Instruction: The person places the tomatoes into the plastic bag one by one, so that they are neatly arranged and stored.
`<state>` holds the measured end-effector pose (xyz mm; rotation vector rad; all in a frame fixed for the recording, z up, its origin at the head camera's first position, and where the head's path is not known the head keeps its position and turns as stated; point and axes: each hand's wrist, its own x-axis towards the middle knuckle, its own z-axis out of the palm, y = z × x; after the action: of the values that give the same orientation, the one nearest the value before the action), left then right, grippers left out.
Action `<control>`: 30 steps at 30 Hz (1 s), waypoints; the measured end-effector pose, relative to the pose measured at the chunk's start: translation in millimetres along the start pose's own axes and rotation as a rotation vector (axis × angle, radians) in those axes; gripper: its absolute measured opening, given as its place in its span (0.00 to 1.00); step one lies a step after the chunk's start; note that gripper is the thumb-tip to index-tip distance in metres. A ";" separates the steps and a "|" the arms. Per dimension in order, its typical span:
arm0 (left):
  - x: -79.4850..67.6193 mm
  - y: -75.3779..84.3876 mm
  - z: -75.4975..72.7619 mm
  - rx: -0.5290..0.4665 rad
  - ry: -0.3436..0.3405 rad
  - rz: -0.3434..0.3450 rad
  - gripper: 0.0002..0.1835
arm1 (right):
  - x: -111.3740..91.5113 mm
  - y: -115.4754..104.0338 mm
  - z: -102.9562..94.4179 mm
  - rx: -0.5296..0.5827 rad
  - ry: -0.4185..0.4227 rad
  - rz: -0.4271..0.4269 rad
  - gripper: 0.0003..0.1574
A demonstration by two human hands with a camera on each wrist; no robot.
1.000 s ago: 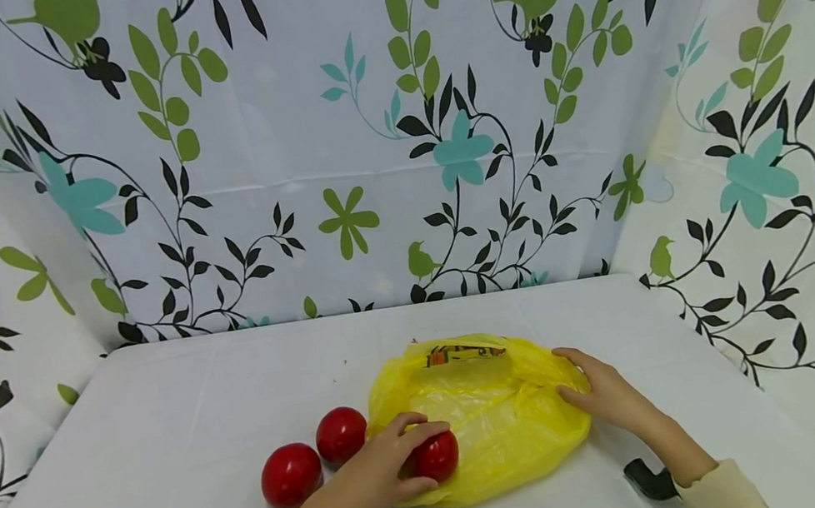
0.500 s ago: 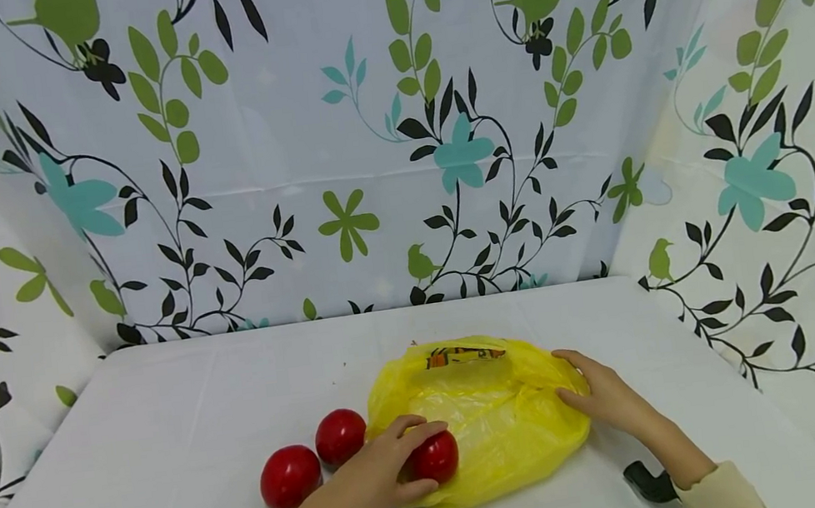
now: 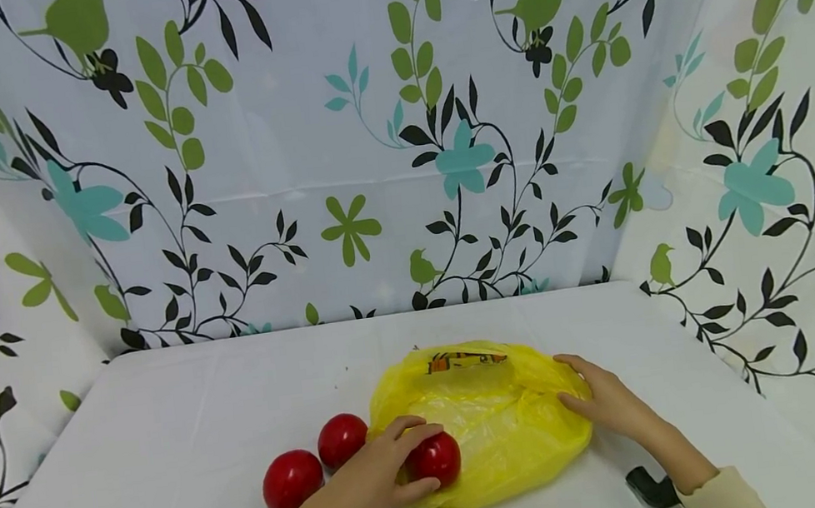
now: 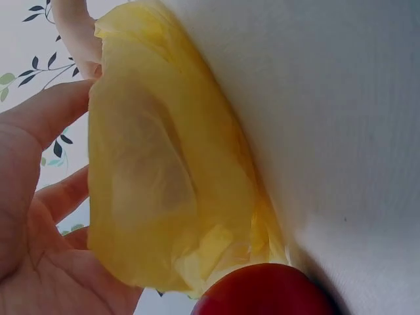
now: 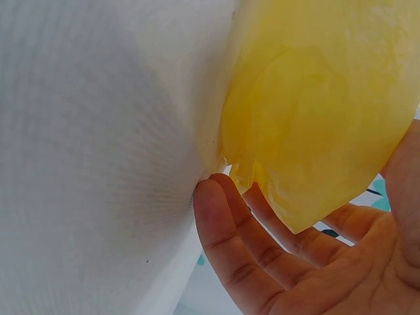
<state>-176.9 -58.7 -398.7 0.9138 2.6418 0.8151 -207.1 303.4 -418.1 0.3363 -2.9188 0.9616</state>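
Note:
A yellow plastic bag (image 3: pixel 507 435) with a dark and orange print lies on the white table. My left hand (image 3: pixel 380 475) grips a glossy red ball-shaped thing (image 3: pixel 437 458) at the bag's left part, fingers over its top and thumb at its near side. In the left wrist view the bag (image 4: pixel 151 164) covers that held ball and my fingertips. My right hand (image 3: pixel 613 398) holds the bag's crumpled right end, thumb apart from the fingers. The right wrist view shows the curved fingers (image 5: pixel 243 243) under the bag's corner, close to the table.
Two more glossy red balls, the nearer one (image 3: pixel 293 482) and the farther one (image 3: pixel 342 441), rest on the table (image 3: pixel 195 446) left of the bag. A black curved object (image 3: pixel 651 488) sits by the right wrist. Patterned cloth (image 3: pixel 367 166) hangs behind and at both sides.
Both hands, the bag and the red balls keep their places. The head view has shifted slightly, so the scene sits a little lower.

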 end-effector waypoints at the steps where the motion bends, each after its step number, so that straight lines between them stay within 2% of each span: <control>1: -0.8 0.1 -0.5 -0.004 0.004 0.001 0.31 | 0.0 0.2 0.4 0.000 0.000 -0.002 0.35; 9: -7.9 0.7 -6.9 -0.001 0.060 0.006 0.31 | -0.9 0.3 0.1 -0.002 -0.001 -0.005 0.35; 14: -15.5 -0.2 -11.5 -0.012 0.108 0.053 0.30 | -1.4 0.6 -0.4 -0.002 -0.007 -0.001 0.35; 22: -33.8 -3.3 -21.0 0.035 0.190 0.144 0.27 | -1.7 -0.8 -1.2 -0.002 -0.026 0.006 0.35; 27: -43.9 -7.3 -26.7 0.027 0.246 0.159 0.27 | -1.3 -1.8 -0.8 0.003 -0.025 0.001 0.35; 30: -48.2 -10.1 -28.9 0.046 0.303 0.170 0.27 | -1.8 -1.1 -1.9 0.004 -0.026 0.000 0.35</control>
<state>-155.4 -107.8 -379.2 1.1198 2.8783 1.0078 -205.1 304.0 -416.1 0.3513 -2.9401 0.9709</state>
